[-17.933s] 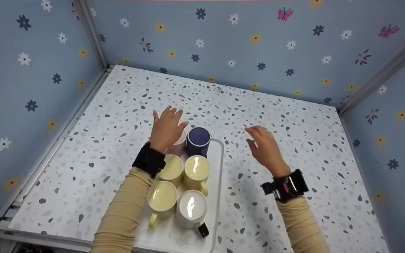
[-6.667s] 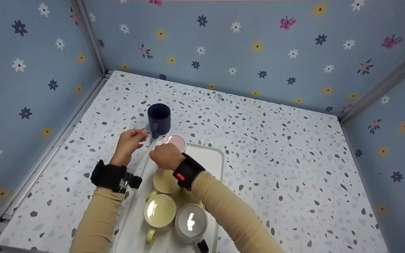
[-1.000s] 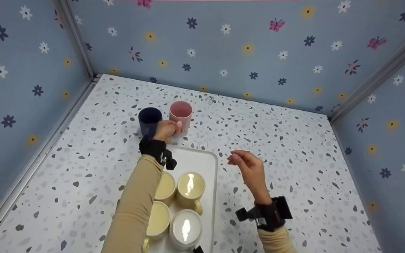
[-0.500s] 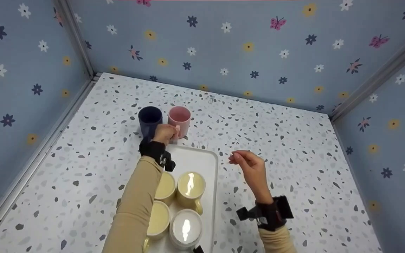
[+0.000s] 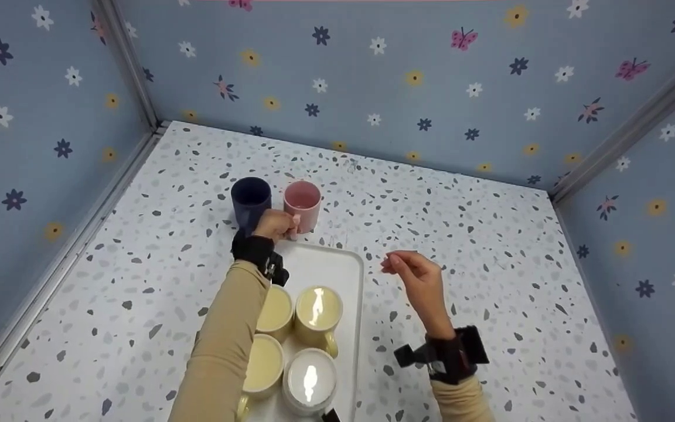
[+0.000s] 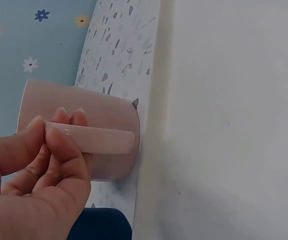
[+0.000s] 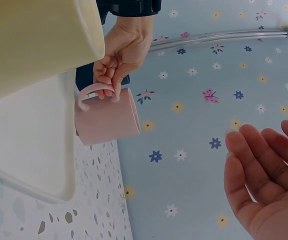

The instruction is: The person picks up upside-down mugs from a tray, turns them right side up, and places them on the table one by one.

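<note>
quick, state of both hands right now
Left hand: closed, holding the pink mug by its handle.
Right hand: open, fingers loosely curled, holding nothing.

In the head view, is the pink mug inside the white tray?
No, the pink mug, held by the left hand, is beyond the far rim of the white tray, beside the dark blue mug.

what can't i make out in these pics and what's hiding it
Lower part of navy mug: head view, behind left hand and wrist strap
Left sides of two yellow mugs: head view, behind left sleeve
Near end of tray: head view, cut by bottom edge
Black piece by white mug: head view, cut by bottom edge
</note>
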### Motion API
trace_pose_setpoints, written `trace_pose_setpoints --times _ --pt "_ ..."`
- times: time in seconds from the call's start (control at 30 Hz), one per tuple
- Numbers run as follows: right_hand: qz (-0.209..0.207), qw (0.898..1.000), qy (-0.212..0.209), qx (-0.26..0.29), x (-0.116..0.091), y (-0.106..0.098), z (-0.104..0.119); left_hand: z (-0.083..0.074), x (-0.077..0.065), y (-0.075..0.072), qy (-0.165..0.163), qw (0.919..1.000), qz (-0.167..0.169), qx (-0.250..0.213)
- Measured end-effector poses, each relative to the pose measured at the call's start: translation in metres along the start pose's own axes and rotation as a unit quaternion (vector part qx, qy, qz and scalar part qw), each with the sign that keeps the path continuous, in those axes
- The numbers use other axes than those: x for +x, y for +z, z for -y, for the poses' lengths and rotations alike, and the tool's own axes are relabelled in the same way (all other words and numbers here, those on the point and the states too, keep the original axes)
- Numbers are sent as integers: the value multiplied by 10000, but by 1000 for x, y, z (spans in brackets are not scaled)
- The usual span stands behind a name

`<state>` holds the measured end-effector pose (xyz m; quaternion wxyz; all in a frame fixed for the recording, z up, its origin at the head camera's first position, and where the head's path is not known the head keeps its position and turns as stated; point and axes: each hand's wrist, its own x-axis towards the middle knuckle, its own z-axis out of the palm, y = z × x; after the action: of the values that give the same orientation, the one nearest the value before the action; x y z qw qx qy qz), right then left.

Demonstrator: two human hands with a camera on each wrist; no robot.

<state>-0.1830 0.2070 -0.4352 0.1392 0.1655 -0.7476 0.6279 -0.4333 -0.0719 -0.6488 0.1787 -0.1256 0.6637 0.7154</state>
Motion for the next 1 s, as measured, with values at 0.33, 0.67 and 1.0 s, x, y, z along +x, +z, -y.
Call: trace_pose_setpoints --times 0.33,0.67,1.0 --pt "58 9999 65 67 0 -3 -1 -1 8 4 -252 9995 113 175" --pt "158 9998 49 -74 0 -7 -1 -131 -181 40 -246 9717 -514 2292" --pt "416 9986 68 -308 -1 2 19 -161 -222 43 635 9946 266 775"
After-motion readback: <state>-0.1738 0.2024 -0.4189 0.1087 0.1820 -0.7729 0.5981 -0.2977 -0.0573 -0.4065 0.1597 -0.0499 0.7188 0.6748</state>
